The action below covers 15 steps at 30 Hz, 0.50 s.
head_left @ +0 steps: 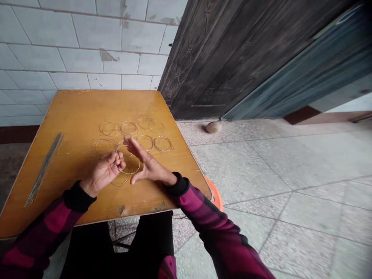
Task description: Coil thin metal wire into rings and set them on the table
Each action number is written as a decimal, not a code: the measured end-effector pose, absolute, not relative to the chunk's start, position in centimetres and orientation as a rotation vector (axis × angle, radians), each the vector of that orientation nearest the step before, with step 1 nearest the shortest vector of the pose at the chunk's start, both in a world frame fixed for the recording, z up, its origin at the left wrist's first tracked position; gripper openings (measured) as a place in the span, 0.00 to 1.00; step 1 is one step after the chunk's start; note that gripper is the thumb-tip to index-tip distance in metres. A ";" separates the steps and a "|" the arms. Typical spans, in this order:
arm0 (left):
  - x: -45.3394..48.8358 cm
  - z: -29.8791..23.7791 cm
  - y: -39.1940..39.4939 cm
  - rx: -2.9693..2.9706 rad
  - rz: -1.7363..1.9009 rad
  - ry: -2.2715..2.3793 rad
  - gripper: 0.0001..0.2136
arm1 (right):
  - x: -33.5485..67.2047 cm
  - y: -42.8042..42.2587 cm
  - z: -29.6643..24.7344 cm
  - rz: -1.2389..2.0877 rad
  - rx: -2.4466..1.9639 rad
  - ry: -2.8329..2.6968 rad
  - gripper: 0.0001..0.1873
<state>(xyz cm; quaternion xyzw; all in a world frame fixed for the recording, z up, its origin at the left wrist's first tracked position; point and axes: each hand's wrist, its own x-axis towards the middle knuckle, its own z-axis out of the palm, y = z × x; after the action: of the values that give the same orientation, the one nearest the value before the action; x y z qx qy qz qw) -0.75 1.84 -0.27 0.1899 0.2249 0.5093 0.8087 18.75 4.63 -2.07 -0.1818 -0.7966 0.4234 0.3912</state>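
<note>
Wire ring in left hand, above table

Table with wire rings, straight wires

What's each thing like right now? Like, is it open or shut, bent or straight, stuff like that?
Left hand: curled, gripping
Right hand: open, thumb spread
Held ring: bent into a loop
Table: upright, worn at the near edge
Other rings: curved, lying flat
Thin rods: straight, bunched together
Rounded lump: lying on the floor
</note>
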 end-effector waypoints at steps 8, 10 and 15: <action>-0.5 -0.7 1.9 0.495 1.031 0.454 0.10 | 18.2 4.3 -3.3 1.161 -0.404 -1.888 0.64; -0.6 -1.0 1.9 0.524 1.025 0.460 0.11 | 18.2 4.2 -3.3 1.159 -0.409 -1.898 0.64; -0.6 -1.4 1.8 0.544 0.985 0.484 0.11 | 17.8 4.1 -3.1 1.099 -0.429 -1.930 0.66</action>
<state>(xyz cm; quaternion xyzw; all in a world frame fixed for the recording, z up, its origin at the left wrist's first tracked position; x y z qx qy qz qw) -0.63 1.82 -1.42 0.2554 0.2270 0.4622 0.8183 17.77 4.11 -3.08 -0.1715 -0.7721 0.4397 0.4256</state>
